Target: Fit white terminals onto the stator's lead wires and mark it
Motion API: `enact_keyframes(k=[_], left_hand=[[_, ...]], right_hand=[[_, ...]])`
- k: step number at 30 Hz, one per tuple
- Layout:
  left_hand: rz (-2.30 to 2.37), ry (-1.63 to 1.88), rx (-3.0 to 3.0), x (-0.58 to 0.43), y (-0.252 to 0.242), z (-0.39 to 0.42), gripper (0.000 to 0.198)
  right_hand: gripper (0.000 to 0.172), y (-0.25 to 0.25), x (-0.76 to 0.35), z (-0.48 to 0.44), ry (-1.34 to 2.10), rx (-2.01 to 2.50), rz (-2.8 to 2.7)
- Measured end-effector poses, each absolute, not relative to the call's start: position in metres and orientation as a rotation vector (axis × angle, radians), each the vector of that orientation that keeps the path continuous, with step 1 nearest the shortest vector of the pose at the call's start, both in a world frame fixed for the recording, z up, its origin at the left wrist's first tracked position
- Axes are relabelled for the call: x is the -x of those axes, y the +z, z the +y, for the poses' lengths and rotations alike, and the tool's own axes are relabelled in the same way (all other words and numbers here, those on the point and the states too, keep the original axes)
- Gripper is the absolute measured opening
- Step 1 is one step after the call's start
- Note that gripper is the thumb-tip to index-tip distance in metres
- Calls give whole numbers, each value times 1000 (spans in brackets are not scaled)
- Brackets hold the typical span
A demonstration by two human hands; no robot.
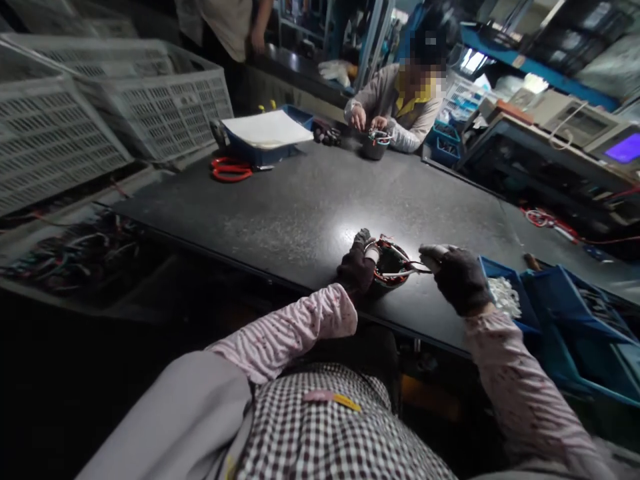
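Left hand [356, 267]: my gloved fingers closed around the wound coil [391, 263], gripping its near rim.
Right hand [457, 277]: fingertips pinched shut on white wires [407, 272] leading off the coil.
Blue bin [505, 293]: just beyond my right knuckles.

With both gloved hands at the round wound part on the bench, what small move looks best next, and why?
Probably draw the white lead taut with the right hand while the left hand steadies the coil. The right fingers already pinch that lead beside the coil, and the left grips its rim.
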State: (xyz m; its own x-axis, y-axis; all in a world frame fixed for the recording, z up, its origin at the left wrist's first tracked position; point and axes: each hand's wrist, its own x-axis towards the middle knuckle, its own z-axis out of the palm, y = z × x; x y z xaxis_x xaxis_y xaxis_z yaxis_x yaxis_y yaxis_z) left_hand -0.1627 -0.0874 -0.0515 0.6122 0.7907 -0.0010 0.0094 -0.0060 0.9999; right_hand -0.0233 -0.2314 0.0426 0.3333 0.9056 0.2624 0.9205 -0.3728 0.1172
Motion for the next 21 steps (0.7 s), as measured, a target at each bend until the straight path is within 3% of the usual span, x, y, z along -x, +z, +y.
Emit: enact_keyframes(k=[4, 8, 15, 21], left_hand=[[736, 735, -1481, 170, -56, -103, 56], [674, 750, -1496, 173, -58, -99, 60], [573, 757, -1566, 174, -57, -89, 60], [561, 763, -1594, 170, -60, -88, 57]], right_hand=[[27, 71, 51, -221, -432, 2239, -1937], [25, 85, 76, -191, -3, 2338, -2367], [23, 79, 69, -182, 250, 2372, -2593], [29, 72, 66, -182, 40, 2704, -2600]])
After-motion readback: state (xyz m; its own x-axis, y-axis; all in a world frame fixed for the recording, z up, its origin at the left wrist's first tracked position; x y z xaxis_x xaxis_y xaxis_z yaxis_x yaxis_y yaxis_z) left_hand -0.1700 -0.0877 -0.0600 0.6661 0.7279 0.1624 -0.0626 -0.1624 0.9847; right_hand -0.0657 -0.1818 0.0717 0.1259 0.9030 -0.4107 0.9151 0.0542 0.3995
